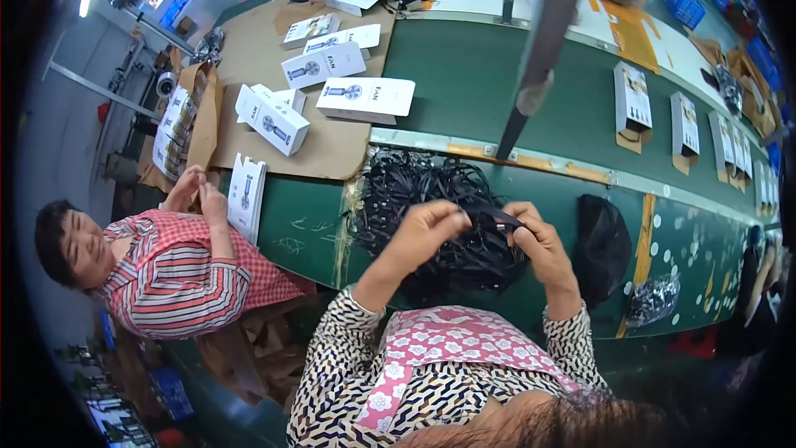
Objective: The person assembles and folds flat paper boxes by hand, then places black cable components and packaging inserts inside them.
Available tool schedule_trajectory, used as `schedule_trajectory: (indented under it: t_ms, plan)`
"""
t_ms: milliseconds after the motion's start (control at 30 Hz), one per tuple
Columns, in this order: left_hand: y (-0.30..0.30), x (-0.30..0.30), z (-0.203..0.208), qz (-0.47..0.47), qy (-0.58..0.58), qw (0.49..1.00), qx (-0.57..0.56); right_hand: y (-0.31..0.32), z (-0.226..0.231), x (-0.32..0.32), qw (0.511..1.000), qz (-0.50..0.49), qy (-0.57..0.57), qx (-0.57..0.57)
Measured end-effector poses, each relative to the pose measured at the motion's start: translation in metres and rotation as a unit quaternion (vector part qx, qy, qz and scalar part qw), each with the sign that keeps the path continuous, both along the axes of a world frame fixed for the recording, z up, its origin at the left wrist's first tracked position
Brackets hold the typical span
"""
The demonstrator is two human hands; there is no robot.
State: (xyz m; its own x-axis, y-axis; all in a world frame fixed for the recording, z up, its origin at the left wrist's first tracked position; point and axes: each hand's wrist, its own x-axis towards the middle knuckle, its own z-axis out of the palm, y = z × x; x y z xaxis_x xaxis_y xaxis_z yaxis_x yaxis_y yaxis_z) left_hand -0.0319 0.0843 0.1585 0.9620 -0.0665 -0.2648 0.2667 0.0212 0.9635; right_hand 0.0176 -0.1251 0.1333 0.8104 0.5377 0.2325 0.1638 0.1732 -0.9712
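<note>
A heap of black straps (pixel 406 191) with small shiny fittings lies on the green table right in front of me. Above its middle, my right hand (pixel 539 242) pinches a black strap (pixel 489 214), and a small metallic bit shows by its fingertips. Close to the other end of that strap is my left hand (pixel 424 236), its thumb and fingers pressed together. What sits between the left fingertips is too small to make out. The heap lies below both hands, and its near side reaches toward my apron.
A black cloth bag (pixel 602 241) and a clear plastic bag (pixel 653 300) lie to the right. White boxes (pixel 365 98) with fan pictures cover a cardboard sheet (pixel 332 145) at left. A metal post (pixel 531 83) rises beyond the heap. A co-worker (pixel 178 274) sits at left; others work opposite.
</note>
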Motion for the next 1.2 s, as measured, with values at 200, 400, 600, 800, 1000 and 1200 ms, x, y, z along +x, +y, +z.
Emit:
schedule_trajectory:
  t_ms: [200, 400, 600, 800, 1000, 1200]
  plan:
    - [0.016, 0.02, -0.081, -0.191, 0.038, 0.976, -0.092, 0.059, -0.037, 0.015, 0.861, -0.023, 0.478, 0.17]
    - [0.126, 0.155, -0.135, 0.067, -0.064, 0.745, 0.66, 0.053, -0.058, 0.008, 0.837, -0.035, 0.54, 0.083]
    - [0.15, 0.236, -0.138, -0.018, 0.145, 0.732, 0.665, 0.041, -0.07, -0.028, 0.808, -0.093, 0.57, 0.119]
    - [0.162, 0.233, -0.132, -0.008, 0.018, 0.664, 0.747, 0.023, -0.068, -0.057, 0.837, -0.087, 0.528, 0.116]
    - [0.155, 0.16, -0.035, 0.052, -0.091, 0.68, 0.726, -0.004, -0.065, -0.082, 0.862, -0.08, 0.482, 0.134]
    - [0.088, 0.017, 0.082, 0.054, -0.093, 0.947, 0.301, -0.054, -0.031, -0.06, 0.887, -0.161, 0.398, 0.169]
